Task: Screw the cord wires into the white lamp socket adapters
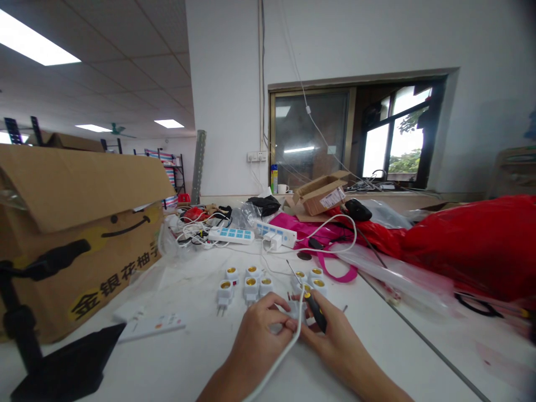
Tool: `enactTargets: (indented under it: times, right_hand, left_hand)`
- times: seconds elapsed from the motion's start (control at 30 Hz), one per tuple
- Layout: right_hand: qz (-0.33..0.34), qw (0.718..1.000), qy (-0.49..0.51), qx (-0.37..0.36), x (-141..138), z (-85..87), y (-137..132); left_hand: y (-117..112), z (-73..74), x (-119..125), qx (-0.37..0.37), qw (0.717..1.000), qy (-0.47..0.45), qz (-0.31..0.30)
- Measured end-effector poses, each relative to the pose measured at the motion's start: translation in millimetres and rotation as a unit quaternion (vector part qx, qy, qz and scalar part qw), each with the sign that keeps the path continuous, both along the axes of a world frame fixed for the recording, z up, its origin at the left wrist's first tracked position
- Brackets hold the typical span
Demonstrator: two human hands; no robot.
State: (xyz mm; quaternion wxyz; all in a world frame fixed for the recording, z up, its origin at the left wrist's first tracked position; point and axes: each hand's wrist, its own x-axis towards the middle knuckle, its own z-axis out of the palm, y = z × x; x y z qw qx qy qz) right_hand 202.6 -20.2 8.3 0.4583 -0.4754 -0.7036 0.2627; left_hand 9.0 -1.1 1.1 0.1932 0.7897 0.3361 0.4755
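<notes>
My left hand (264, 328) is closed, thumb and fingers pinching a small whitish plug-in piece (295, 309) whose prongs point away from me. My right hand (337, 338) grips a screwdriver (315, 312) with a black and yellow handle, its thin shaft slanting up and left; its fingertips also meet the plug-in piece. A white cord (280, 362) runs in front of both hands and hides part of the piece. Just beyond stand several white plug-in lamp sockets (250, 286) with brass-coloured insides, in a left and a right group.
On the left are a large cardboard box (121, 245), a black stand (67, 363) and a white power strip (157, 325). Further back lie more power strips (231, 235), tangled cables and a small open carton (321, 195). Red plastic bags (473, 245) and clear film (402, 276) cover the right.
</notes>
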Motion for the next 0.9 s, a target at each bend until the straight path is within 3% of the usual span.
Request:
enactTargets:
  times: [0.6,0.9]
  right_hand:
    - [-0.005,0.999,-0.029,-0.015,4.0,-1.9,1.0]
    - [-0.005,0.999,-0.032,0.009,1.9,6.1,-2.9]
  left_hand:
    - [3.6,-0.3,5.5,-0.071,0.995,-0.068,0.0]
    - [-3.1,4.0,7.6,-0.058,0.996,-0.065,-0.004]
